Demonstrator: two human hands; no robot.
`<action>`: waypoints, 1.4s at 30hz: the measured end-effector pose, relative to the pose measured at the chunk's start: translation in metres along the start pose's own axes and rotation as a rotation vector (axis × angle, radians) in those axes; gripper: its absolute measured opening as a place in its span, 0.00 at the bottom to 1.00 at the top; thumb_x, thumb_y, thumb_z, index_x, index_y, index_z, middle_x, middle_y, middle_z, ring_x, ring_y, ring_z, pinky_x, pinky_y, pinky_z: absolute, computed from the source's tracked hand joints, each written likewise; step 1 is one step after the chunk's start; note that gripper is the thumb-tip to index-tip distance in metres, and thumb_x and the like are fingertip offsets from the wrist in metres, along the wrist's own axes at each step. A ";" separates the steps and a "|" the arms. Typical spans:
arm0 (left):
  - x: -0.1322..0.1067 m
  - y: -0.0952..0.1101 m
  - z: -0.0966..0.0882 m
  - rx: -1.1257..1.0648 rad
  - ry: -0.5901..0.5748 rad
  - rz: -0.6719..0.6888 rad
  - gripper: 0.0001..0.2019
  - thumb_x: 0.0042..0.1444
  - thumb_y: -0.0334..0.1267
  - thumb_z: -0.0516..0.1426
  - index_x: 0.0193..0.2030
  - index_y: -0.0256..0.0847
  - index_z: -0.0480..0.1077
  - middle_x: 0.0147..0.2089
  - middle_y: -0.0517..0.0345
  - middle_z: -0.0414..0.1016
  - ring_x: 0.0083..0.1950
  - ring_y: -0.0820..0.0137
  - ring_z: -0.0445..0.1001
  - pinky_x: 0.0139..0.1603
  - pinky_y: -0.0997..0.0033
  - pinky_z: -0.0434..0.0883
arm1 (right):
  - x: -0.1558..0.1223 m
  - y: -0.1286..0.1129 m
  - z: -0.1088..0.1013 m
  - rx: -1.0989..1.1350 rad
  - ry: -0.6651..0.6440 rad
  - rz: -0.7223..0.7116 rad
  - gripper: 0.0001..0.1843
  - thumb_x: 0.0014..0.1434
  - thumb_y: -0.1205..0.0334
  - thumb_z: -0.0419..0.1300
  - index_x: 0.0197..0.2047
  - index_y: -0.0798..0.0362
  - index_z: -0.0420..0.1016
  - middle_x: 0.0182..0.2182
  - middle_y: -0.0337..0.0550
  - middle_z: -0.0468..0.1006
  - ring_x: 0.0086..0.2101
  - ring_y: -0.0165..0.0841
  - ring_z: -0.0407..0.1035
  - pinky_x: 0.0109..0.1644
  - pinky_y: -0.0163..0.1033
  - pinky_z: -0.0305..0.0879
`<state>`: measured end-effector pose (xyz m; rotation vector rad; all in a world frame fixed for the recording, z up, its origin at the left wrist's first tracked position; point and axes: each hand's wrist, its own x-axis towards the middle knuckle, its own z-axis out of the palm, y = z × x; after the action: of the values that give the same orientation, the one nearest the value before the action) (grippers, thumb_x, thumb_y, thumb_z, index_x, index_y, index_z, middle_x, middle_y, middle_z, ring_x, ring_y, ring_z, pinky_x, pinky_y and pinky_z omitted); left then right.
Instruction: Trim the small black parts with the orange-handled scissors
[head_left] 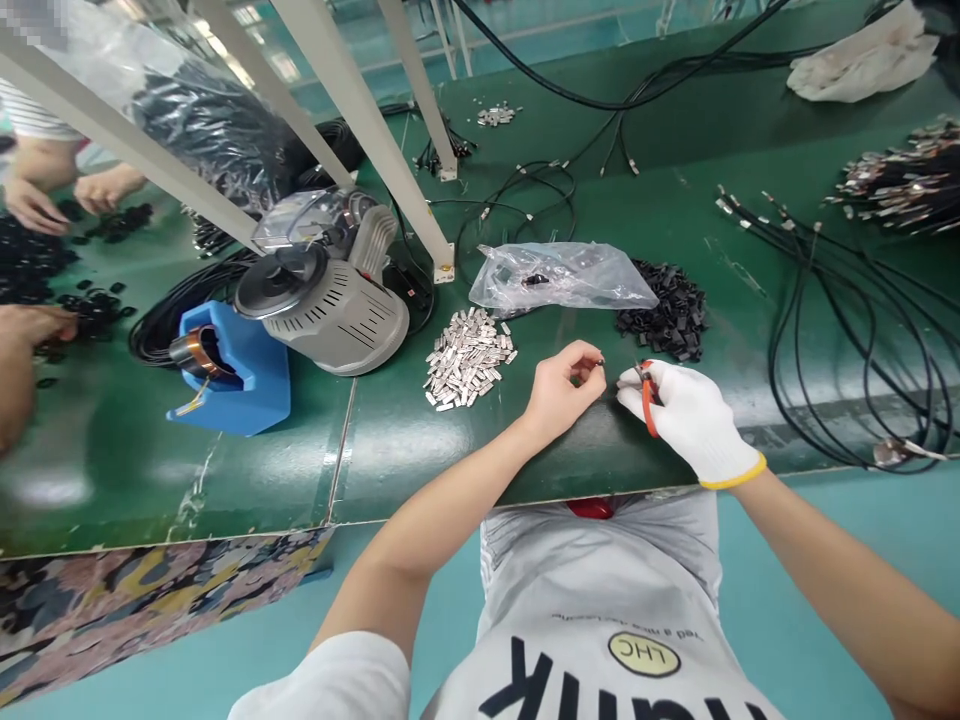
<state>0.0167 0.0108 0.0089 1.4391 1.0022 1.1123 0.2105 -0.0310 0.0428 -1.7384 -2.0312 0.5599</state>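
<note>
My left hand (pixel 564 388) is bare and pinches a tiny dark part at its fingertips, just over the green table (pixel 390 440). My right hand (pixel 686 415) wears a white glove and is closed around an orange-handled tool (pixel 648 398), its tip pointing at the left fingertips. Both hands meet near the table's front edge. A heap of small silver metal pieces (pixel 469 357) lies to the left of my left hand. A pile of small black parts (pixel 667 312) lies just behind my hands.
A clear plastic bag (pixel 559 275) lies behind the piles. A grey round machine (pixel 330 300) and a blue holder (pixel 240 375) stand to the left. Black cables (pixel 847 300) loop on the right. Another person's hands (pixel 45 200) work at far left among black parts.
</note>
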 end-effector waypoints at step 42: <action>0.000 -0.006 0.001 -0.081 -0.166 -0.121 0.10 0.67 0.44 0.56 0.47 0.40 0.69 0.27 0.63 0.71 0.21 0.79 0.64 0.23 0.77 0.62 | 0.012 0.010 -0.027 -0.725 -0.183 -0.332 0.24 0.69 0.46 0.48 0.38 0.55 0.77 0.29 0.55 0.77 0.35 0.45 0.69 0.40 0.46 0.49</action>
<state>0.0171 0.0117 0.0034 1.3634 0.9047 0.9195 0.2318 -0.0167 0.0601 -1.6658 -2.8115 -0.1647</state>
